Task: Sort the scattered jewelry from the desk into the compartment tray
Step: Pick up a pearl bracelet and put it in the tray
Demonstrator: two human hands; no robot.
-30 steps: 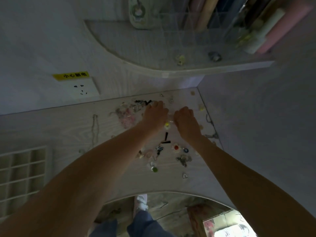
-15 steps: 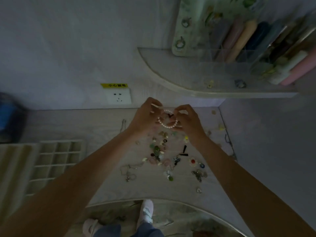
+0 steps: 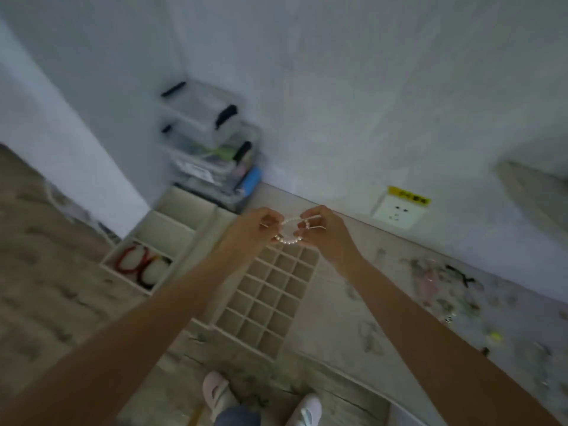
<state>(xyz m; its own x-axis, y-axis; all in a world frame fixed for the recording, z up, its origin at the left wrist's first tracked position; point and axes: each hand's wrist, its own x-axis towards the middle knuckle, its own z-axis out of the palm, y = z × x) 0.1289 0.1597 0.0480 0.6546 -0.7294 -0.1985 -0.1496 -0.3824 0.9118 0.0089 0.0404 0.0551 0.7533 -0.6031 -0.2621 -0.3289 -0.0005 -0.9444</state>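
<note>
Both hands hold a pearl bracelet (image 3: 287,233) stretched between them, above the far end of the compartment tray (image 3: 267,299). The left hand (image 3: 255,227) pinches one side of the loop with curled fingers, and the right hand (image 3: 322,232) pinches the other side the same way, so the beads hang in a shallow arc between the two grips. Holding it at two points probably keeps the strand from swinging or tangling while it is carried, and lets the person see its size against the cells below.

The tray lies on the table (image 3: 338,318), a grid of small square cells directly under the hands. To its left sits a second tray with longer sections (image 3: 159,241), one of which holds red and dark bangles (image 3: 140,265); the long sections look a better fit for a bracelet than the small squares, so that is likely where the pearls belong.

The remaining scattered jewelry (image 3: 445,287) lies well apart on the table to the right, blurred and too small to name piece by piece. Clear storage boxes (image 3: 212,149) stand stacked against the wall behind the trays, and a wall socket (image 3: 398,212) sits to the right
</note>
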